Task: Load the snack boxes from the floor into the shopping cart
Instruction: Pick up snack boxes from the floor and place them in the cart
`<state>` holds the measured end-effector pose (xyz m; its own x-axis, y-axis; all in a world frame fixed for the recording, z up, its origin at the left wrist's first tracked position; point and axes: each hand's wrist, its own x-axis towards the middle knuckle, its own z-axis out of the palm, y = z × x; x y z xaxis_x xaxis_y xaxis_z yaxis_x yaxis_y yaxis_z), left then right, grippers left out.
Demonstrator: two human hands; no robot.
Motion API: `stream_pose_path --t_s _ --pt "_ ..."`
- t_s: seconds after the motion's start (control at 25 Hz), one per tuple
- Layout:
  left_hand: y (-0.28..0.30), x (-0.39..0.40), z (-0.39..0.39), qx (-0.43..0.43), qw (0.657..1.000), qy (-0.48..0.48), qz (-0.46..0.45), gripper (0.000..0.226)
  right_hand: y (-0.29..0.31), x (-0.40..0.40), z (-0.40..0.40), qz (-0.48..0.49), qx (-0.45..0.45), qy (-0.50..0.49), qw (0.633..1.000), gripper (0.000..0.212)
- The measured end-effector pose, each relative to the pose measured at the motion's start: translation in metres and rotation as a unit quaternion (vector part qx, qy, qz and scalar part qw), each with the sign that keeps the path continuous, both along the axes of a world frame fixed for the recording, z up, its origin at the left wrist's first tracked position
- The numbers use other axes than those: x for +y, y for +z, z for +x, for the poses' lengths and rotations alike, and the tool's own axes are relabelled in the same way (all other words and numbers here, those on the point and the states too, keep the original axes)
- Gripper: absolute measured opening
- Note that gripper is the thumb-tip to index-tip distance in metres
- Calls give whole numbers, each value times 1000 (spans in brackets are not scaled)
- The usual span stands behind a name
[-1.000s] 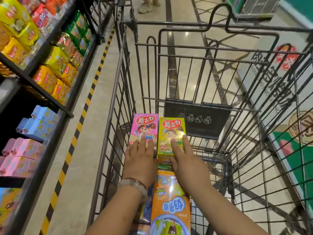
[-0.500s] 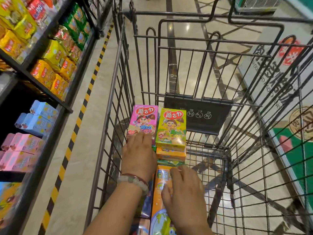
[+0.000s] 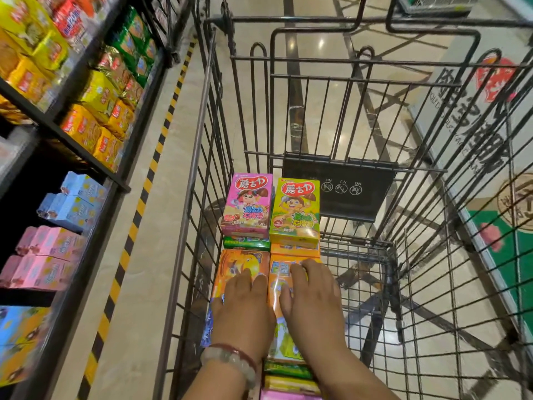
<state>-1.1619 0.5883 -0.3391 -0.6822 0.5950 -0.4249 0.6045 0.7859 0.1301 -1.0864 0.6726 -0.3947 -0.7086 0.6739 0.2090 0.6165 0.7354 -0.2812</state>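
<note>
1. Shopping cart [image 3: 331,82], black wire mesh: several glossy cardboard snack boxes already stacked at lower centre; any boxes left on the floor are out of view.
2. Pink box [image 3: 248,204] and yellow-green box [image 3: 295,212] top the far stack.
3. Left hand [image 3: 243,310] and right hand [image 3: 313,301]: fingers flat, pressing orange boxes [image 3: 245,262].

Snack boxes [image 3: 271,215] stacked in cart's [image 3: 202,140] left side.

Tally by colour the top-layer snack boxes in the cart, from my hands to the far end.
Pink box: 1
Yellow-green box: 1
Orange: 2, the left orange box and the right orange box
Total: 4
Lower boxes that show only their edges are not counted.
</note>
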Motion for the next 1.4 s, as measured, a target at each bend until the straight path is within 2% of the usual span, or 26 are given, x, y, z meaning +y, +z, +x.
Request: stream_pose_path --t_s 0.2,0.28,0.36,0.48,0.68,0.8,0.92,1.0,1.12,1.28,1.4 --pt "10 -8 -7 -2 998 -62 15 45 16 -1 9 -23 8 56 998 36" --pt "17 -15 -7 -8 997 -81 13 46 15 -18 31 12 49 132 990 39" --pt "23 -21 -6 -7 996 -91 15 48 5 -44 59 84 73 193 975 32" --pt "31 -26 -5 -12 995 -93 32 50 -15 -69 85 162 59 195 966 30" --pt "33 -29 -4 -6 994 -96 54 49 -16 -60 73 230 53 195 952 26" --pt "35 -30 -4 -8 993 -101 57 48 -18 -56 71 223 29 198 954 34" --pt "46 -28 -6 -10 990 -126 70 50 -7 -54 71 174 2 205 963 32" --pt "62 -25 -14 -4 983 -161 83 53 21 -42 63 127 -24 230 965 34" --pt "101 -17 -36 5 966 -231 119 56 75 -4 34 116 -63 290 948 59" --pt "180 -12 -72 68 946 -275 156 60 187 48 -10 93 -105 303 943 59" --pt "237 -22 -94 126 938 -290 139 67 264 67 -21 92 -162 299 936 76"
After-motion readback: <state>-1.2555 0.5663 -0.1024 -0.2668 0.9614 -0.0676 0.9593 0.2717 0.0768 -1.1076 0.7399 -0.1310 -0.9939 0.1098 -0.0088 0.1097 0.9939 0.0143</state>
